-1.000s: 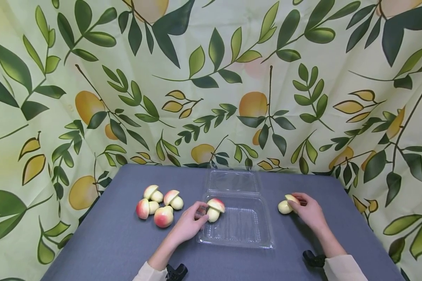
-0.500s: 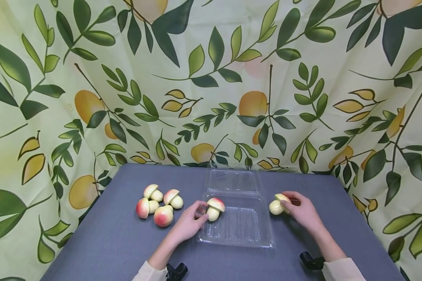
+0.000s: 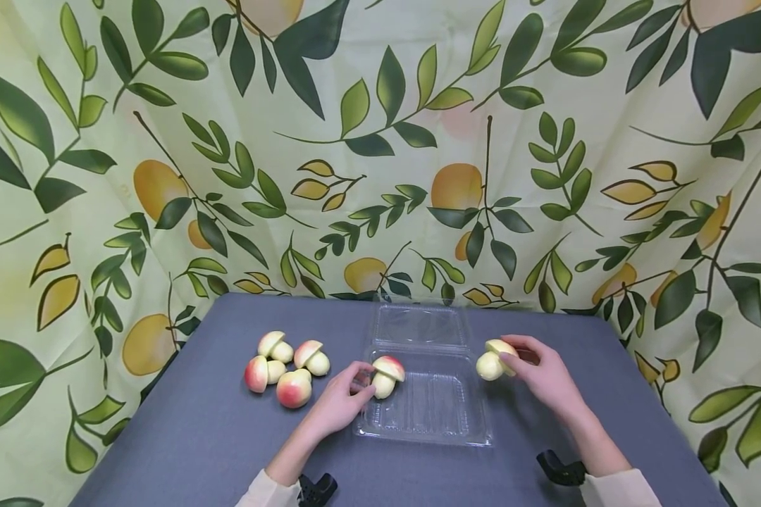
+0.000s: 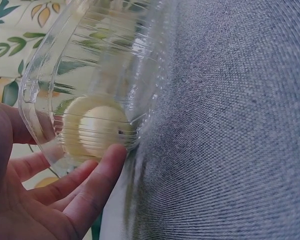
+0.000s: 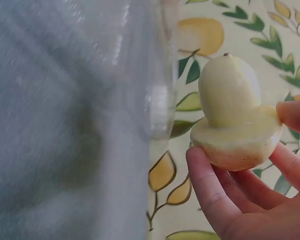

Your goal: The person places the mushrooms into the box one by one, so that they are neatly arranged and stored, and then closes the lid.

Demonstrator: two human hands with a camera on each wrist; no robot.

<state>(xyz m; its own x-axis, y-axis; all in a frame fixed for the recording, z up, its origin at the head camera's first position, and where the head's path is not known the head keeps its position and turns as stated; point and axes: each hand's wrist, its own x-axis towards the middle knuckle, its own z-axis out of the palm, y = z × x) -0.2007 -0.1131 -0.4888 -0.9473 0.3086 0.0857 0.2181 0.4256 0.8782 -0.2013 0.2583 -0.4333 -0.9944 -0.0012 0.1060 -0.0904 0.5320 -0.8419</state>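
A clear plastic clamshell container (image 3: 418, 394) lies with its lid (image 3: 421, 326) folded back. My left hand (image 3: 341, 401) grips its left edge, fingers against the wall in the left wrist view. Inside, beside those fingers, sits a toy mushroom (image 3: 385, 387) with a red and cream cap. On the other side of the container, my right hand (image 3: 545, 373) holds a second toy mushroom (image 5: 235, 120) by its cap. The pale stem points away from the palm. In the right wrist view, thumb and fingers surround the cap's rim.
Left of the container, several more toy mushrooms (image 3: 294, 389) lie in a cluster on the grey-blue table (image 3: 196, 451). A leaf-and-fruit patterned cloth (image 3: 380, 176) hangs behind and around the table. Black wrist straps (image 3: 561, 470) show at both sleeves.
My right hand has moved left and slightly up with its toy mushroom, closer to the container's right edge. My left hand and the toy mushroom in the container stay in place.
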